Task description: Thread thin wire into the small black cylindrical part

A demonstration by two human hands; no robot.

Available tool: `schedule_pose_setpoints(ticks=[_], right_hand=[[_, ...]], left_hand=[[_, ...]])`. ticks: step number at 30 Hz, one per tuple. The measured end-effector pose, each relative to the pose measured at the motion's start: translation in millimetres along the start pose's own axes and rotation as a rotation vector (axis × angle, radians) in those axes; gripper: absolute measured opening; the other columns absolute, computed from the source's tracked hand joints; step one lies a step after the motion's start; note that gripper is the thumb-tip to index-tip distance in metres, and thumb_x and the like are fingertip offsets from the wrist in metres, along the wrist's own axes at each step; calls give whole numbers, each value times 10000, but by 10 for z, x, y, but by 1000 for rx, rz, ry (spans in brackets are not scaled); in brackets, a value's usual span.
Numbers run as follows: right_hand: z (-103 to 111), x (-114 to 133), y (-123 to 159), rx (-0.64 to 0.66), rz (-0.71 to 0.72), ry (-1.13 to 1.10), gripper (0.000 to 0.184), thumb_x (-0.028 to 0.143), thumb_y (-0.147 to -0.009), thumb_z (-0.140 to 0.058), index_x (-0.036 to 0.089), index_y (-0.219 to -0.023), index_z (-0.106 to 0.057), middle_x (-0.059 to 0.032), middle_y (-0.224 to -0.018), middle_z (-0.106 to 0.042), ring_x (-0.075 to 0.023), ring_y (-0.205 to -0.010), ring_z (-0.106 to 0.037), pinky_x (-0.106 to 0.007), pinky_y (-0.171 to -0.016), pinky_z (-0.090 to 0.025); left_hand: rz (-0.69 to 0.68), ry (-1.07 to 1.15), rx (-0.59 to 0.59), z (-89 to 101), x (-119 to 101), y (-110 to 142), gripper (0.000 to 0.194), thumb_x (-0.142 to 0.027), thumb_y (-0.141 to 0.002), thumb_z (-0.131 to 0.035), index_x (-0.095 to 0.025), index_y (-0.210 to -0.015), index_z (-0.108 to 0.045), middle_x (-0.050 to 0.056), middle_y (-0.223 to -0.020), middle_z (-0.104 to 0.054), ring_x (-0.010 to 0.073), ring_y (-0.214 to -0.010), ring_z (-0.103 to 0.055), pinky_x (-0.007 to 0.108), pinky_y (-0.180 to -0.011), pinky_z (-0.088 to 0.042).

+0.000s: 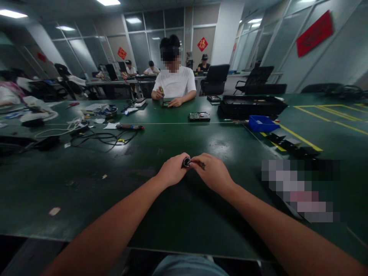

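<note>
Fingers (183, 156) of the left hand (171, 171) are wrapped round a short black cylinder (186, 162), clenched on it at about two o'clock from that hand's middle, with its hollow ringed end turned up toward the wearer, probably so that the mouth can be seen and reached while the grip steadies it. The right hand (216, 175) comes in from the other side, thumb and fingertip pinched together at the rim, so that the cylinder lies at roughly ten o'clock from it; whether they nip the rim itself or some tiny part in the mouth is too small to tell. Outward from the hands, a drive-like unit with a green circuit board (199, 116) lies near twelve o'clock, and a co-worker (174, 82) sits beyond it, bent over a small device. A long black tray (253, 107) stands at one o'clock, a blue plastic bin (261, 123) at two, just beside its near edge. At ten o'clock a pen-shaped tool (130, 127) rests by looped black cable (100, 140), on the green tabletop (161, 230).
</note>
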State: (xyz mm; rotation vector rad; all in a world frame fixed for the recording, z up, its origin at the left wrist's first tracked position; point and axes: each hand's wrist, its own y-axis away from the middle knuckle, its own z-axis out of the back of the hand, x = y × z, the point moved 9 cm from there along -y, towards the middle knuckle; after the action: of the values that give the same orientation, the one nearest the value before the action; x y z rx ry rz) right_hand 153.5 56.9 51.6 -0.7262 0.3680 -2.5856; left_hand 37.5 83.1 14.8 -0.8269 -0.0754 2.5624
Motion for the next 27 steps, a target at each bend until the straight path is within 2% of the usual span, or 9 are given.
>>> schedule_pose_setpoints(ticks=[6, 10, 19, 27], right_hand=[[11, 20, 14, -42, 33, -9, 176, 289, -914, -597, 251, -1021, -731, -27, -954, -698, -164, -788, -635, -299, -706, -473], [40, -31, 13, -85, -19, -31, 143, 320, -882, -634, 242, -985, -696, -25, -902, -687, -166, -773, -622, -289, -672, -468], [37, -46, 15, -63, -74, -45, 146, 335, -857, -647, 227, -953, -661, -24, -874, -694, -176, -772, -622, -293, -652, -456], [45, -53, 8, -41, -90, -98, 136, 326, -863, -641, 219, -914, -710, -32, -870, -716, -180, -791, -638, -294, -670, -453]], left_hand=[[-69, 80, 1, -18, -101, 9, 177, -238, -869, -561, -248, -1044, -584, 30, -1008, -680, 200, -895, -634, 310, -747, -476], [-104, 62, 4, -1, -165, 25, 193, -217, -863, -546, -247, -1049, -588, 31, -1039, -679, 204, -915, -636, 323, -773, -481], [-86, -76, 54, 2, -235, 40, 216, -177, -853, -522, -234, -1053, -579, 47, -1067, -671, 216, -932, -636, 329, -769, -481], [-91, -86, 86, -8, -246, 46, 190, -212, -870, -534, -242, -1054, -569, 41, -1069, -667, 213, -941, -635, 329, -782, -485]])
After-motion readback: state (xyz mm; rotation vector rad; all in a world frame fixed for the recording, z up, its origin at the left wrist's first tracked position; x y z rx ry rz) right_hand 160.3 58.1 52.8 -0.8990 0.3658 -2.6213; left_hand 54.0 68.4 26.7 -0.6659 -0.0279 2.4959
